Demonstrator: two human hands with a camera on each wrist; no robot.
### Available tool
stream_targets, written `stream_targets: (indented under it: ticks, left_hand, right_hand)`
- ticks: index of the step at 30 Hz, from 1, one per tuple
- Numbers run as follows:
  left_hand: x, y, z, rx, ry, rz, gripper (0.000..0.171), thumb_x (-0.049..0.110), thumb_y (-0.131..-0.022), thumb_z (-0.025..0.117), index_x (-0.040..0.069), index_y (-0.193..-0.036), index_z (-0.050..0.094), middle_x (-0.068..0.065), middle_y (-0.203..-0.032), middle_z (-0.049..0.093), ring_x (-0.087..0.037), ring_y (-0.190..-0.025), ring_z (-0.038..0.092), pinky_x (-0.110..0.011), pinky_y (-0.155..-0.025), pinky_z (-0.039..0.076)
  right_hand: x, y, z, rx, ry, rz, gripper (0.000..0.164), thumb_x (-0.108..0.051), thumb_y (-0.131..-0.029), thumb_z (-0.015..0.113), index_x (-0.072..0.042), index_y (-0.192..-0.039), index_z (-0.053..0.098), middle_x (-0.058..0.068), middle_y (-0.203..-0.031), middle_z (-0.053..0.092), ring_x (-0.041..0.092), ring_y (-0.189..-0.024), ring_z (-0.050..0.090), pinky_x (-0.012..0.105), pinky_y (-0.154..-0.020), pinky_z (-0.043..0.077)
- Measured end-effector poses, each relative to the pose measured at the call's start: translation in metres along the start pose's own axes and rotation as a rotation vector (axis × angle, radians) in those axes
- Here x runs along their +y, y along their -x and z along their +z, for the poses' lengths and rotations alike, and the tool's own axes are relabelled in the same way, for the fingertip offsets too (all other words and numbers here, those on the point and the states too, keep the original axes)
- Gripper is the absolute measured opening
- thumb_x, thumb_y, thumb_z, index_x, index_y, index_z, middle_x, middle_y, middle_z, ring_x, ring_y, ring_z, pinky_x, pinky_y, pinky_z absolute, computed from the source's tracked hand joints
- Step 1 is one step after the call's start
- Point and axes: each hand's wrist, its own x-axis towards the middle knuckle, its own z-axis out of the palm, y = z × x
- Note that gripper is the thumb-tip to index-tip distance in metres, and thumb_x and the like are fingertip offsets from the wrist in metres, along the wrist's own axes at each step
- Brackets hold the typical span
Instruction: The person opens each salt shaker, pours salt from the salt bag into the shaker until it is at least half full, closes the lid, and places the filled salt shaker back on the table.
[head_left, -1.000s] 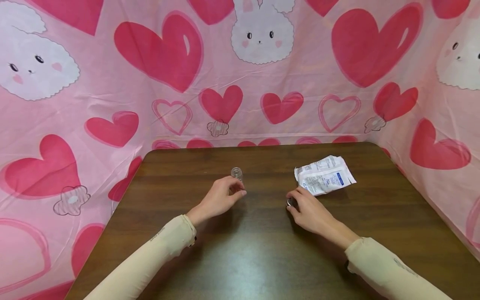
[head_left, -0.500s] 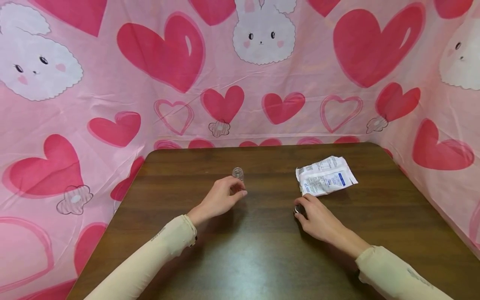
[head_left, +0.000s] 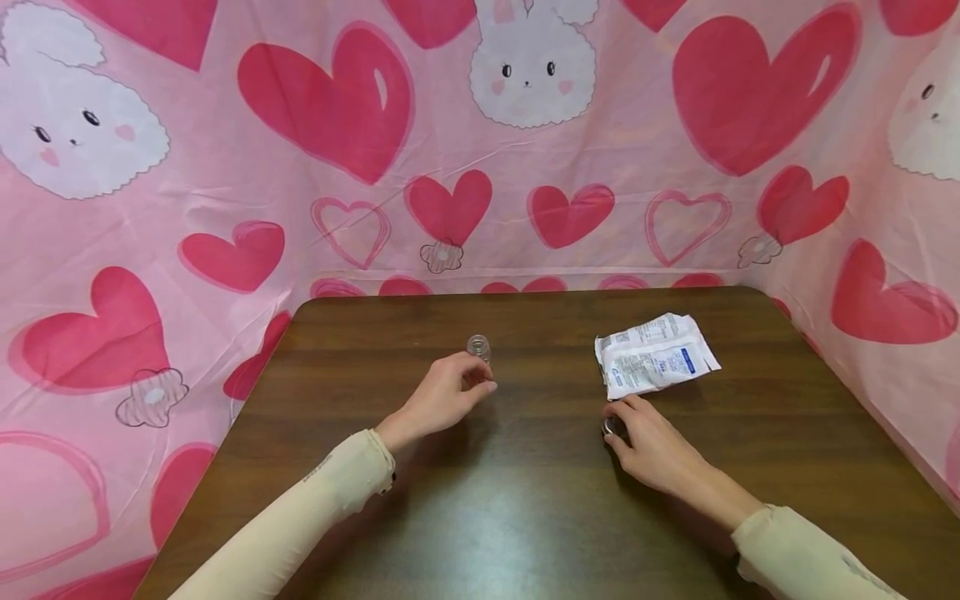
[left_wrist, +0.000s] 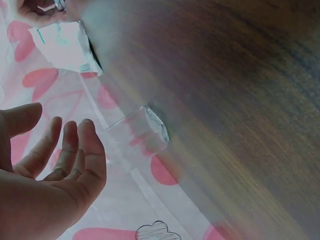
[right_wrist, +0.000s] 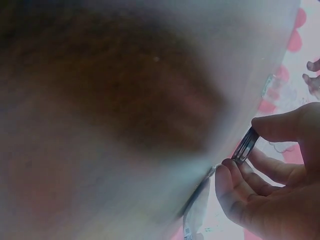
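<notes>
A small clear glass jar [head_left: 477, 345] without a lid stands near the middle of the table, partly behind my left hand [head_left: 447, 390] in the head view. The left hand is loosely bent beside the jar [left_wrist: 158, 126]; in the left wrist view its fingers hold nothing and look apart from the glass. To the right, my right hand [head_left: 656, 446] pinches a round silver metal lid [head_left: 611, 426] between thumb and fingers. The lid [right_wrist: 245, 145] is seen edge-on in the right wrist view, low over or on the tabletop; which one I cannot tell.
A white printed packet [head_left: 658, 357] lies just beyond the right hand. The brown wooden table [head_left: 525, 500] ends at the back against a pink cloth [head_left: 495, 200] with hearts and rabbits, which also hangs at both sides.
My right hand has moved to the right and a little towards me with the lid, away from the jar. The left hand and the jar have stayed in place.
</notes>
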Motion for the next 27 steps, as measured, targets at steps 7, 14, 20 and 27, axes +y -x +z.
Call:
stream_targets:
  ticks: [7,14,20,27]
  left_hand:
    - [0.002,0.000,-0.001,-0.001,-0.007,0.001,0.010,0.011,-0.096,0.078,0.006,-0.103,0.075,0.000,-0.096,0.068,-0.016,-0.089,0.064,-0.047,-0.082,0.056]
    - [0.002,0.000,-0.001,-0.006,-0.014,-0.009,0.009,0.011,-0.096,0.079,0.007,-0.103,0.075,0.001,-0.097,0.067,-0.015,-0.090,0.064,-0.040,-0.081,0.055]
    - [0.002,-0.001,-0.001,-0.013,-0.012,-0.016,0.009,0.012,-0.096,0.079,0.009,-0.103,0.075,0.002,-0.097,0.067,-0.014,-0.090,0.063,-0.039,-0.082,0.055]
    - [0.002,-0.001,-0.002,-0.015,-0.004,-0.015,0.008,0.011,-0.096,0.079,0.009,-0.103,0.075,0.001,-0.097,0.067,-0.015,-0.090,0.063,-0.043,-0.083,0.056]
  right_hand:
    - [0.004,0.006,-0.002,0.021,0.001,-0.014,0.026,0.000,-0.083,0.084,-0.001,-0.106,0.071,0.004,-0.102,0.063,0.022,-0.092,0.061,0.046,-0.084,0.053]
    - [0.006,0.010,-0.004,0.007,0.011,0.010,0.027,0.000,-0.084,0.084,0.001,-0.107,0.071,0.007,-0.104,0.064,0.025,-0.095,0.062,0.049,-0.086,0.054]
    - [0.009,0.013,-0.005,-0.006,0.012,0.007,0.025,-0.001,-0.084,0.083,0.001,-0.106,0.071,0.006,-0.101,0.063,0.023,-0.093,0.062,0.048,-0.084,0.054]
    - [0.011,0.016,-0.007,-0.015,0.000,0.020,0.026,-0.001,-0.084,0.083,0.001,-0.107,0.071,0.006,-0.102,0.064,0.023,-0.095,0.062,0.049,-0.084,0.054]
